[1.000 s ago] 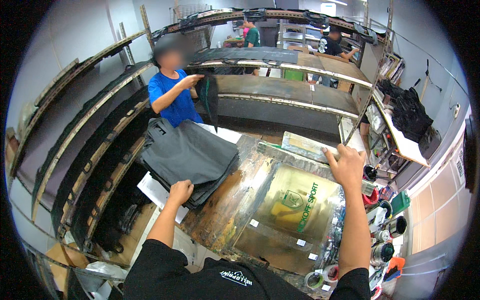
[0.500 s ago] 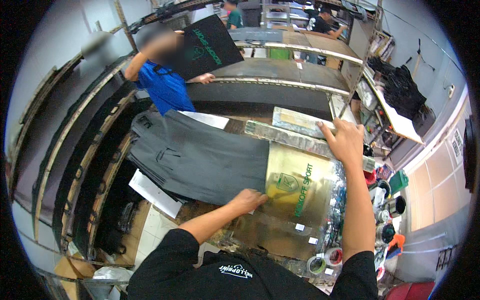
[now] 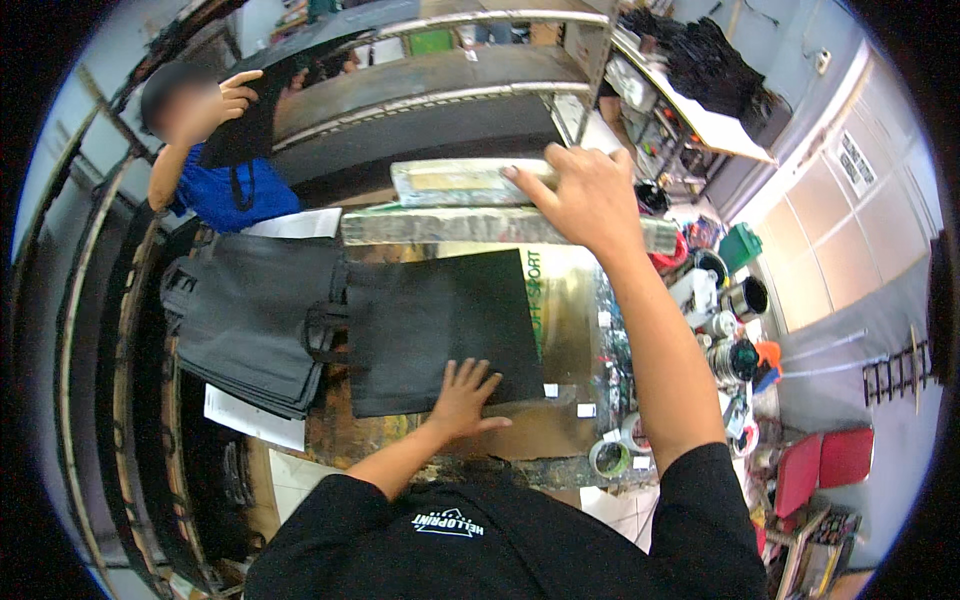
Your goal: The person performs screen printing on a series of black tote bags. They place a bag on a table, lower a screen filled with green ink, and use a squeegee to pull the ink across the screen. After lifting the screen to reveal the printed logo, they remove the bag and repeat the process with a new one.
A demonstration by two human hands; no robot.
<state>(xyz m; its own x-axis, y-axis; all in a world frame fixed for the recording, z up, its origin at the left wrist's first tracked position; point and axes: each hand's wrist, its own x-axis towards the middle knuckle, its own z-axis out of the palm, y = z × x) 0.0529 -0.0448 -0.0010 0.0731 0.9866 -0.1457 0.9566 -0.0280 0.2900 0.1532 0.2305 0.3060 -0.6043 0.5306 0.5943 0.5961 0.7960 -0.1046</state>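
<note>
Long metal rack (image 3: pixel 430 78) ahead of me, brown boards on its shelves; more shelving (image 3: pixel 125 320) left of rack, reaching back along my side; right of rack, white-topped table (image 3: pixel 722 128) bearing black heap (image 3: pixel 700 60); beyond it pale blue-grey wall (image 3: pixel 790 95) with small white fitting (image 3: pixel 823 62); farther right of rack, brightly lit beige panels (image 3: pixel 800 250); red chair (image 3: pixel 800 475) well apart from rack, nearer me; white floor tiles (image 3: pixel 303 485) on rack's near side.

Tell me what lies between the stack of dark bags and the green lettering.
In the head view, a single black bag lies between the stack of dark bags and the green lettering, the left hand spread over its near edge.
</note>
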